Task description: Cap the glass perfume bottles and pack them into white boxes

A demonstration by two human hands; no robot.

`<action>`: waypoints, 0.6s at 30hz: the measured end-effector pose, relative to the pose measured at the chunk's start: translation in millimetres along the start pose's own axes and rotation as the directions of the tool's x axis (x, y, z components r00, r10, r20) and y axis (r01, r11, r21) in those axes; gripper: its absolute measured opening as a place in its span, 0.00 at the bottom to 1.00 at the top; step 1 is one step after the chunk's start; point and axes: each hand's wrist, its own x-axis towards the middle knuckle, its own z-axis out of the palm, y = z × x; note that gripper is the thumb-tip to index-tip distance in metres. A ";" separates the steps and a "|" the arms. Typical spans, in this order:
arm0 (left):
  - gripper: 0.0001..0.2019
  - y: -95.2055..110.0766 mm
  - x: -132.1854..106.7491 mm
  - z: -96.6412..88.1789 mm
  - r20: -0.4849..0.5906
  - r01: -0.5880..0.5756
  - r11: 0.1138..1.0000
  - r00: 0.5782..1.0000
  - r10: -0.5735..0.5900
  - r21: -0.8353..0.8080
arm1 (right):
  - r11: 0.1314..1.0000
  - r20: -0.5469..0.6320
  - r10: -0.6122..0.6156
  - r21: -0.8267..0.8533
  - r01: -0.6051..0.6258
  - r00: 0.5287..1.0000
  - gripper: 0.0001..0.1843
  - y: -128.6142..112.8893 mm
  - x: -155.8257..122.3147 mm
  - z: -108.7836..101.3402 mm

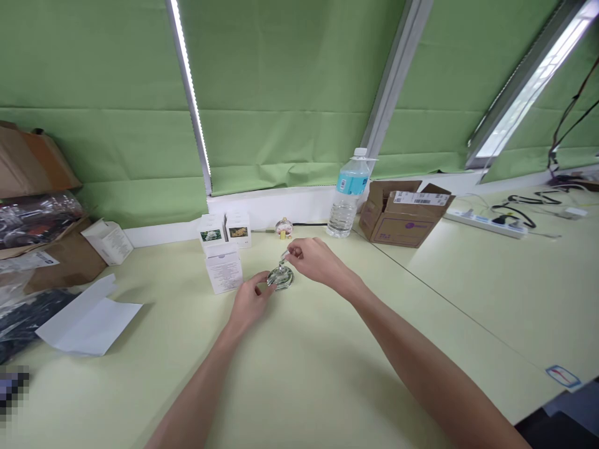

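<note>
The left hand (251, 302) grips the round glass bottle (281, 279) while the right hand (317, 258) pinches a clear stopper-like piece (284, 255) above it, so this work seems unfinished.

It looks like an office: tables (304, 374), power strip (486, 223), blinds (290, 87)

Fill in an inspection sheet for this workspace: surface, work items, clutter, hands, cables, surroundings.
Surface: pale table, seam crossing its right side.
Work items: round glass piece on the table; small clear part at its top.
Clutter: white boxes, loose paper, water bottle, open cardboard box.
Hands: left hand holds the glass piece's side; right hand pinches the clear part.
Cables: black cord near the power strip, far right.
Surroundings: green blinds behind the table.
</note>
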 end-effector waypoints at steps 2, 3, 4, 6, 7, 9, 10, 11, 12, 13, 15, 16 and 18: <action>0.17 0.7 -0.5 -0.3 -0.003 -0.009 1.000 1.000 0.009 0.016 | 0.999 0.008 -0.041 0.013 0.041 0.999 0.13 -4.0 -0.8 3.7; 0.17 0.9 -0.7 -0.5 0.000 -0.010 1.000 1.000 0.010 0.021 | 0.998 0.008 -0.055 0.013 0.054 0.998 0.13 -5.5 -1.2 5.5; 0.17 1.1 -0.9 -0.8 0.006 -0.010 1.000 1.000 0.010 0.025 | 0.998 0.005 -0.063 0.006 0.063 0.998 0.14 -6.7 -1.5 7.0; 0.17 1.5 -1.2 -1.6 0.019 -0.010 0.999 1.000 0.009 0.032 | 0.997 0.009 -0.075 -0.026 0.075 0.997 0.15 -7.6 -2.0 9.2; 0.16 1.7 -1.2 -1.9 0.024 -0.009 0.999 1.000 0.008 0.033 | 0.996 0.020 -0.082 -0.044 0.083 0.996 0.15 -7.4 -2.1 10.1; 0.16 2.0 -1.1 -2.4 0.030 -0.006 0.999 1.000 0.005 0.032 | 0.992 0.046 -0.105 -0.069 0.108 0.993 0.15 -6.5 -1.9 12.1; 0.16 2.1 -1.1 -2.5 0.030 -0.004 1.000 1.000 0.003 0.030 | 0.990 0.052 -0.117 -0.075 0.120 0.992 0.16 -5.9 -1.5 13.3; 0.16 2.0 -1.0 -2.4 0.030 -0.002 1.000 1.000 0.001 0.027 | 0.988 0.051 -0.126 -0.081 0.130 0.991 0.16 -5.4 -1.2 14.6; 0.17 1.9 -0.9 -2.2 0.027 -0.001 1.000 1.000 0.000 0.023 | 0.987 0.048 -0.134 -0.086 0.137 0.990 0.16 -5.0 -0.7 15.9; 0.17 1.7 -0.9 -1.9 0.023 0.001 1.000 1.000 -0.002 0.020 | 0.986 0.044 -0.138 -0.091 0.141 0.989 0.16 -4.7 -0.3 17.2; 0.17 1.2 -1.1 -1.4 0.013 0.005 1.000 1.000 -0.005 0.016 | 0.985 0.045 -0.134 -0.107 0.138 0.990 0.17 -4.7 0.1 19.8; 0.17 1.1 -1.2 -1.2 0.008 0.006 1.000 1.000 -0.007 0.015 | 0.984 0.050 -0.129 -0.117 0.134 0.990 0.17 -4.9 0.2 21.1; 0.17 1.2 -1.6 -1.0 0.004 0.005 1.000 1.000 -0.005 0.013 | 0.982 0.056 -0.117 -0.145 0.124 0.992 0.17 -5.9 0.2 24.0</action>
